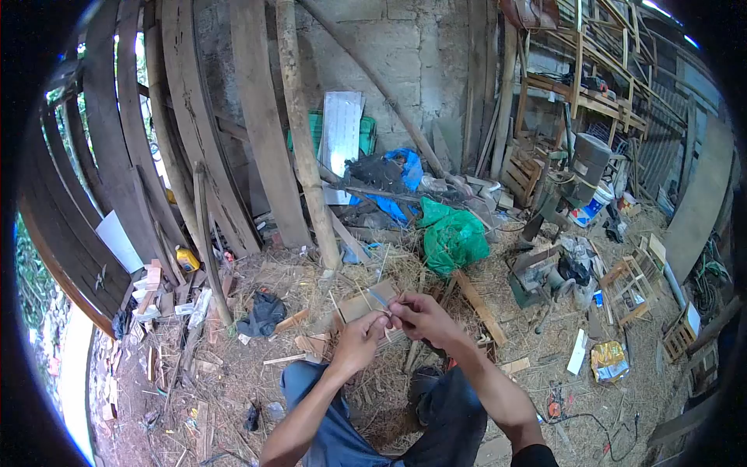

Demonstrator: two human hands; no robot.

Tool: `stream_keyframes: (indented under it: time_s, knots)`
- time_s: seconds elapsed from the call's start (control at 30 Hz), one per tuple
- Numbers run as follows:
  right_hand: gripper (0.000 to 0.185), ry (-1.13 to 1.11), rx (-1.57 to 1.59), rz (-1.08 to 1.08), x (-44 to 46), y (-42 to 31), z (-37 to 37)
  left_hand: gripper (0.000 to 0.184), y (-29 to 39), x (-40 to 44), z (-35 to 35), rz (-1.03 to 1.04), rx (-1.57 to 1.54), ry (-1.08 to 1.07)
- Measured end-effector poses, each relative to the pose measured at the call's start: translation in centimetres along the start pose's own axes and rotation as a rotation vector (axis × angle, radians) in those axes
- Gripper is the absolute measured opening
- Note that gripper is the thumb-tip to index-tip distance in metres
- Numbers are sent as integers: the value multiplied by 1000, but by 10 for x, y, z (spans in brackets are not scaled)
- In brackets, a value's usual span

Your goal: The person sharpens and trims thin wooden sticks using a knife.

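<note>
My left hand (359,341) and my right hand (426,319) meet in front of my knees, fingertips almost touching. Both are closed in a pinch. From between the fingers a thin pale strip (363,294) sticks up and away from me; its exact kind is too small to tell. A short bluish-white sliver (378,297) shows beside the right fingertips, and I cannot tell whether it is part of the same piece. Just behind the hands a flat light-brown wooden block (354,309) lies on the straw-covered ground, partly hidden by them.
A green plastic bag (455,240) and a wooden plank (480,307) lie ahead to the right. A black plastic bag (264,314) is on the left, near a yellow bottle (187,259). Upright poles and boards line the left; a power cord (599,424) crosses the ground at right.
</note>
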State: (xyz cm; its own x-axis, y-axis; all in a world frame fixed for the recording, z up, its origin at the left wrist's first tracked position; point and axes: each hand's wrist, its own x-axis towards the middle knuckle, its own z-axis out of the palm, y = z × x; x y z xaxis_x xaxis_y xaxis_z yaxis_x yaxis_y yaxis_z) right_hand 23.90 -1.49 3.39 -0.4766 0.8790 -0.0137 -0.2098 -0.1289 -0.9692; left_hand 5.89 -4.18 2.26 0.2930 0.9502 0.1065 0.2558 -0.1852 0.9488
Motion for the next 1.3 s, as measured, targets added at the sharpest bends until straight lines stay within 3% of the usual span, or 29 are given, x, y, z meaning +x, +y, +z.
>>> stream_keyframes:
  time_s: [0.3, 0.4, 0.47, 0.57, 0.67, 0.73, 0.77, 0.83, 0.9, 0.97, 1.03, 1.3]
  knots:
    - [23, 113, -111, 119, 3, -20, -15, 23, 7, -13, -6, 19, 110, 18]
    - [25, 59, -138, 84, 5, -21, -22, 23, 11, -23, -14, 24, 127, -9]
    - [27, 461, -56, 6, 11, -25, -48, 22, 3, -34, -26, 42, 105, 1]
    - [29, 337, 68, -38, 7, -31, -76, 21, -18, -43, -50, -47, -44, -72]
    - [30, 408, 127, -159, 10, -35, -42, 21, -24, -35, -55, 9, 79, -59]
    - [30, 398, 113, -157, 13, -31, -32, 20, -21, -29, -53, -85, -283, -10]
    - [30, 402, 125, -159, 14, -25, -26, 20, -22, -25, -55, -84, -289, 1]
    - [31, 389, 45, -159, 16, -8, -11, 19, -23, -14, -55, -163, -630, -99]
    - [33, 436, -431, -133, 9, -12, 23, 19, -16, -5, -51, -175, -772, -72]
    - [32, 393, -397, -78, 4, -18, 42, 18, -17, 8, -44, -183, -912, -46]
    - [29, 329, -532, -189, 9, 3, 43, 18, -30, 22, -35, -152, -987, 54]
    - [21, 400, -558, -129, 7, 7, 47, 24, -22, 23, -9, -97, -672, 292]
